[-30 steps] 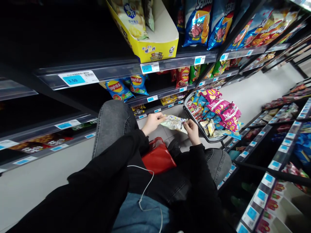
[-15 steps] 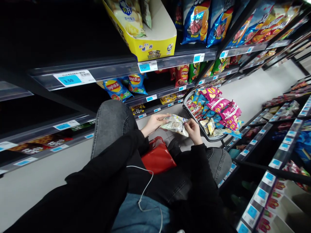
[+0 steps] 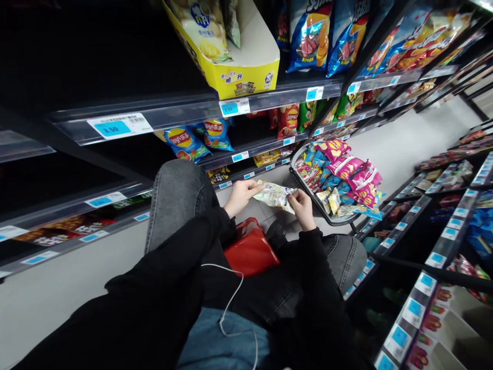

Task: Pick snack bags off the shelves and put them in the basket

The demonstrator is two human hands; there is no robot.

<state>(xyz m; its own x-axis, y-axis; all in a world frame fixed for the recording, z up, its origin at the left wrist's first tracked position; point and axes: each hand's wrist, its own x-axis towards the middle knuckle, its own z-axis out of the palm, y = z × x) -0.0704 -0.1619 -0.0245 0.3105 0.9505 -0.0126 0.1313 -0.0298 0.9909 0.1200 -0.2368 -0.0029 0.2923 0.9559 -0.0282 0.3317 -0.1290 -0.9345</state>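
A pale, cream-coloured snack bag [image 3: 274, 196] is stretched between my two hands, above the floor and between my knees. My left hand [image 3: 242, 197] pinches its left end between thumb and fingers. At the right end, my right hand [image 3: 303, 208] grips the bag's edge the same way. Small print covers the side facing me. Just beyond my right hand stands a dark shopping basket [image 3: 337, 223] with a grey rim, heaped with pink, blue and cream snack bags. Below the held bag, a red glossy object [image 3: 252, 247] sits between my legs.
At the upper left, a yellow display box [image 3: 246, 82] with similar cream bags rests on a black shelf [image 3: 173, 113]. Blue chip bags [image 3: 311, 36] stand to its right. Another shelf rack [image 3: 419, 267] runs along the right. A white cable [image 3: 231, 303] hangs over my lap.
The bag's left end shifted briefly as my left fingers opened flatter along it, then pinched it again. Both hands stay on the bag. The basket has not moved.
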